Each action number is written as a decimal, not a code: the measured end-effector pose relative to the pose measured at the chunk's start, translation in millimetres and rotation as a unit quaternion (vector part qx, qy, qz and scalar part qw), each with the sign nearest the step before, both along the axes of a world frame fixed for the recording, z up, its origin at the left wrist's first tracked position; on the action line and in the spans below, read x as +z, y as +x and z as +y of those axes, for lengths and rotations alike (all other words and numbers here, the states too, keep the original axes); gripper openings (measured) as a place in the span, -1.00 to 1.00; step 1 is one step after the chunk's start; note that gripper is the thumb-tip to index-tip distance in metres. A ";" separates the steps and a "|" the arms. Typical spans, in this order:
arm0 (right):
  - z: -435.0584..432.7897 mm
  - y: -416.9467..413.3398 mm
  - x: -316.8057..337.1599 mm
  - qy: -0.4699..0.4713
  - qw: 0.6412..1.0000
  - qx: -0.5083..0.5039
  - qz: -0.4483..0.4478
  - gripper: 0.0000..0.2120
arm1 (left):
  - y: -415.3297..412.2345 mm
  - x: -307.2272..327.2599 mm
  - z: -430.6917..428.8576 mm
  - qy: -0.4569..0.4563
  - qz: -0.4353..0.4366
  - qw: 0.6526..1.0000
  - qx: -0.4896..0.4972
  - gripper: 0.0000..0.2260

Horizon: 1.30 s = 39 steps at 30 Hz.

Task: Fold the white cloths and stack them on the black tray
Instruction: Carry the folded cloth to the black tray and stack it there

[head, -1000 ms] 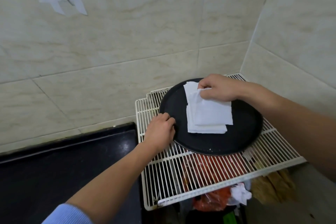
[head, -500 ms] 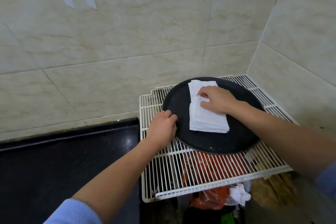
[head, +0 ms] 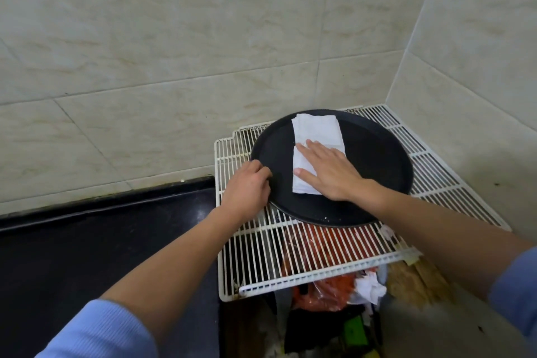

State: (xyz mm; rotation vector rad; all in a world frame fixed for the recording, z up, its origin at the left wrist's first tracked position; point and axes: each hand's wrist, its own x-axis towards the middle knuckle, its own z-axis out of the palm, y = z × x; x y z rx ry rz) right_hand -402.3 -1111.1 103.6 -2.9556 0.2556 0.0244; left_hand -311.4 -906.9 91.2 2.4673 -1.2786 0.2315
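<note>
A round black tray lies on a white wire rack in the tiled corner. A stack of folded white cloths sits on the tray's left half. My right hand lies flat on the near part of the stack, fingers straight and spread, pressing it down. My left hand grips the tray's left rim with curled fingers.
A black countertop extends to the left of the rack. Tiled walls close in behind and on the right. Under the rack lie red plastic bags, crumpled paper and other clutter.
My right hand has gone from pinching the cloth's far corner to lying flat on the stack. The stack now looks neater. My left hand has stayed on the rim.
</note>
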 end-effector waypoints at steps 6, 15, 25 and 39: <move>55.8 3.8 43.6 0.017 0.985 -0.007 -0.174 -0.56 | 2.2 10.4 73.2 0.004 0.020 0.998 0.054 -0.80; 303.0 25.5 30.9 0.036 0.975 0.174 -0.132 -0.76 | -44.7 9.9 333.6 0.099 0.048 0.968 0.225 -0.83; 611.0 19.5 7.7 0.051 0.923 0.377 -0.061 -0.79 | -144.0 0.2 651.9 0.132 0.079 0.884 0.442 -0.86; 937.5 97.6 -22.9 0.054 0.799 0.598 -0.039 -0.75 | -202.7 -15.7 905.6 0.100 0.144 0.719 0.672 -0.76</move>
